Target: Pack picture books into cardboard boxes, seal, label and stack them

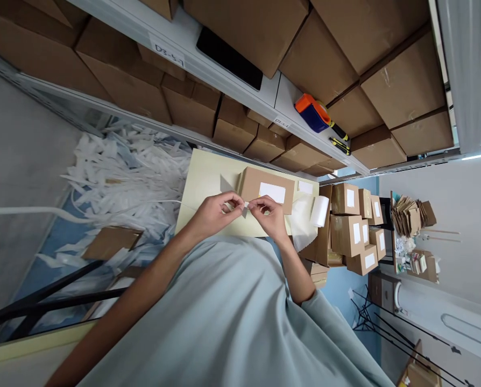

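My left hand and my right hand meet over a pale yellow table, both pinching a small white label strip between thumb and fingertips. Just beyond them lies a small brown cardboard box with a white label stuck on its top. A white roll of labels lies on the table to the right of my right hand. My light blue shirt fills the lower middle of the view.
A heap of white backing strips covers the floor on the left. Stacked labelled boxes stand to the right. Grey shelves hold large cartons, a black phone and an orange-blue tape dispenser.
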